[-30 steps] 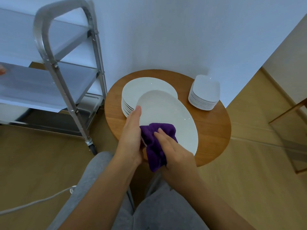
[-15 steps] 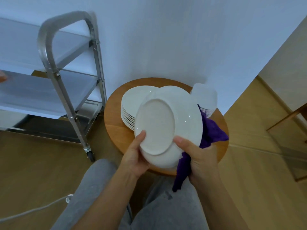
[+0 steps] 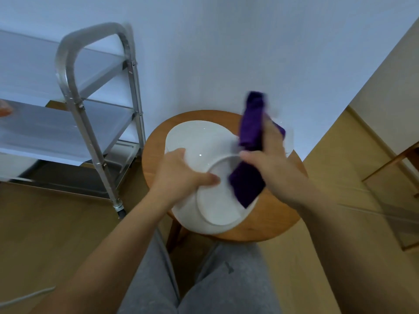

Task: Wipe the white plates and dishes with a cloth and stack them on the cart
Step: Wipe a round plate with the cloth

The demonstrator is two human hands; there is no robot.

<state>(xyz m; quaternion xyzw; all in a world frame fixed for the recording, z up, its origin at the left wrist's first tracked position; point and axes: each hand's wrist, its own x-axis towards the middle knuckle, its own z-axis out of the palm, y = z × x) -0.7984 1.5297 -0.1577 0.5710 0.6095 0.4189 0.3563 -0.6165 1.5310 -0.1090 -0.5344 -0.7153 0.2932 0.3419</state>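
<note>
Steel cart [image 3: 74,103]: stands at the far left beside the tabletop; its shelves show no plates in the visible part, so the stacking looks hardly begun.
Left hand [image 3: 179,175]: grips the rim of the held plate, thumb lying on its underside and fingers curled behind. For a good wipe, this hand should hold firm and turn the plate bit by bit, so each part of the back comes under the cloth.
Held plate [image 3: 215,200]: white, flipped with its foot ring toward the camera, tilted and lifted above the near edge of the tabletop. The step in hand appears to be wiping its underside.
Plate stack [image 3: 195,137]: lies on the tabletop behind the held plate, partly hidden by it; these seem to be waiting their turn.
Purple cloth [image 3: 249,159]: blurred; one end drapes on the plate's back, the other flares upward. Bunching it flat under the fingers would cover more surface per pass.
Right hand [image 3: 269,159]: clasps the cloth, fingers wrapped round its middle. A sweep round the foot ring, then the outer slope, would suit.
Wooden tabletop [image 3: 272,223]: round; keeping the plate low over it limits harm from a slip.
</note>
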